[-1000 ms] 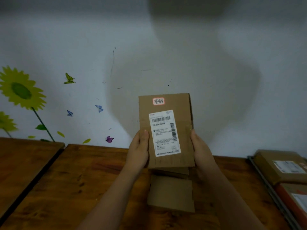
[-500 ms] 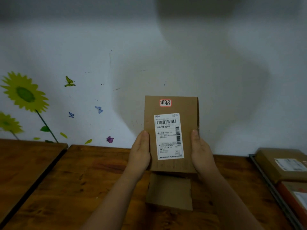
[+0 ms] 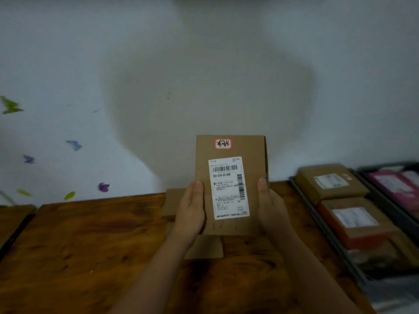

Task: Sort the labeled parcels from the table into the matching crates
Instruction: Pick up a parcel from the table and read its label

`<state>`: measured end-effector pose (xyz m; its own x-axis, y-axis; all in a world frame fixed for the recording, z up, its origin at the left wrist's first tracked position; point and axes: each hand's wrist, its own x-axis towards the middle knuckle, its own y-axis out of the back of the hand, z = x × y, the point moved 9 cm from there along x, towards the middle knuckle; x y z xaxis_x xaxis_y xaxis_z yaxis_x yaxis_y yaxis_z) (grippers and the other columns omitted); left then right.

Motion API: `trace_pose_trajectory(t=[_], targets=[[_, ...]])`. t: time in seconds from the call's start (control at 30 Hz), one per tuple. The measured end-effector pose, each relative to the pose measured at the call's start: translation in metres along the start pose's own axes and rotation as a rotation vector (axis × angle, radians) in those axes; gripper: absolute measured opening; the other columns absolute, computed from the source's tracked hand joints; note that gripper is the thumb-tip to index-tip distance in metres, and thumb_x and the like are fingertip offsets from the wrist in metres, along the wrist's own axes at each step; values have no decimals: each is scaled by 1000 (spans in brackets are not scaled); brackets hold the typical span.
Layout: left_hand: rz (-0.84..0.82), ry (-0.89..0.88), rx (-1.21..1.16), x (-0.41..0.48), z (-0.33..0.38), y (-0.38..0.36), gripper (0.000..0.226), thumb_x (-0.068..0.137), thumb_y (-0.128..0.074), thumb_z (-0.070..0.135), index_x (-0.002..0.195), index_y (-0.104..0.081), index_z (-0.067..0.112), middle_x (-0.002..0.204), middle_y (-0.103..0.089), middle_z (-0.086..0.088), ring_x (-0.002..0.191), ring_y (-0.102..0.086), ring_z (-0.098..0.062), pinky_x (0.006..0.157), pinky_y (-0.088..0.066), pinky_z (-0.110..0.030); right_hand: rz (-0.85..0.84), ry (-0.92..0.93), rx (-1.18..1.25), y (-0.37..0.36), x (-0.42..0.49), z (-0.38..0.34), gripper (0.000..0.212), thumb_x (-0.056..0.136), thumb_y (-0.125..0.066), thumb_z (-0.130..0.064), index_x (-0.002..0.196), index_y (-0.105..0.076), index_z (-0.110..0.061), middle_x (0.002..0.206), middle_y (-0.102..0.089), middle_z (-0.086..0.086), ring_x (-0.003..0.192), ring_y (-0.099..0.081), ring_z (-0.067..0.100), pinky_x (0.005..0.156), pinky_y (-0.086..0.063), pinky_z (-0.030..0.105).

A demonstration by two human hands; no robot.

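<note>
I hold a flat brown cardboard parcel upright above the wooden table, its face toward me. It carries a white shipping label with a barcode and a small red-edged sticker with handwriting near its top. My left hand grips its left edge and my right hand grips its right edge, thumbs on the front. Another plain brown parcel lies flat on the table below and behind it, mostly hidden.
A dark crate at the right holds several brown labeled parcels. A second dark crate at the far right holds pink parcels. The white wall behind has butterfly and leaf stickers at the left.
The view has swung to the right, bringing both crates into sight and pushing the sunflower sticker out. The parcel stays upright in both hands and has shifted slightly toward the right.
</note>
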<state>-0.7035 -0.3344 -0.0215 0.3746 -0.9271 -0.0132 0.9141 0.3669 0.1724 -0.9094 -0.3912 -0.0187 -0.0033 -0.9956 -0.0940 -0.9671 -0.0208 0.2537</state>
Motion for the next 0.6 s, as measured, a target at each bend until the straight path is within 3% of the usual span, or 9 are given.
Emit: trace_pose_trajectory(t=[0.07, 0.13, 0.23, 0.33, 0.37, 0.43, 0.5, 0.53, 0.6], targets=[[-91, 6, 27, 1, 0, -28, 45, 108, -28, 51, 99, -64, 26, 89, -72, 11, 88, -69, 0, 73, -50, -17, 95, -22, -31, 32, -12, 11, 59, 106, -37, -52, 87, -70, -7, 80, -74, 8, 69, -71, 22, 63, -55, 26], [-194, 13, 41, 3, 2, -56, 49, 107, -28, 54, 96, -66, 25, 94, -72, 7, 96, -70, -11, 84, -54, -34, 156, -22, -63, 57, -28, 22, 63, 105, -34, -56, 89, -73, -10, 81, -75, 7, 74, -72, 21, 62, -52, 21], [-293, 32, 25, -6, 2, -105, 49, 106, -34, 51, 110, -68, 15, 113, -70, -7, 107, -66, -27, 94, -54, -46, 269, -114, -72, 99, -60, 47, 66, 96, -32, -69, 90, -74, -18, 82, -76, -2, 82, -74, 14, 71, -57, 26], [-434, 11, 9, -42, -3, -158, 70, 98, -31, 72, 100, -66, 11, 95, -72, -12, 91, -71, -31, 85, -61, -47, 433, -215, -97, 146, -103, 76, 72, 91, -28, -78, 99, -74, -23, 92, -77, -1, 90, -74, 17, 84, -60, 37], [-473, 11, 1, -54, -5, -172, 75, 94, -31, 77, 100, -66, 10, 94, -72, -14, 88, -72, -32, 85, -61, -47, 463, -243, -106, 158, -118, 82, 72, 91, -27, -79, 101, -73, -25, 95, -77, -1, 92, -73, 17, 86, -59, 38], [-590, 9, -5, -84, -5, -210, 72, 93, -30, 74, 99, -66, 11, 93, -71, -16, 81, -70, -29, 77, -58, -34, 564, -289, -95, 190, -153, 98, 72, 88, -27, -79, 98, -73, -26, 95, -76, -1, 92, -72, 16, 84, -56, 35], [-673, -15, 13, -114, 2, -244, 56, 100, -30, 63, 97, -65, 20, 84, -66, -2, 73, -62, -10, 65, -45, -17, 622, -336, -61, 220, -181, 111, 70, 91, -29, -76, 96, -74, -22, 92, -76, 1, 89, -72, 16, 77, -54, 31], [-699, -19, 37, -125, 3, -261, 50, 103, -31, 58, 100, -65, 21, 85, -64, 5, 73, -59, -5, 62, -41, -14, 652, -358, -49, 234, -192, 116, 69, 95, -31, -73, 95, -74, -19, 90, -76, 1, 87, -71, 16, 74, -54, 30], [-759, -18, 51, -148, 6, -293, 49, 105, -35, 53, 110, -66, 16, 91, -68, 4, 78, -64, -6, 61, -47, -15, 720, -402, -34, 267, -212, 130, 65, 102, -34, -65, 94, -74, -14, 86, -75, 3, 83, -71, 17, 70, -53, 30]])
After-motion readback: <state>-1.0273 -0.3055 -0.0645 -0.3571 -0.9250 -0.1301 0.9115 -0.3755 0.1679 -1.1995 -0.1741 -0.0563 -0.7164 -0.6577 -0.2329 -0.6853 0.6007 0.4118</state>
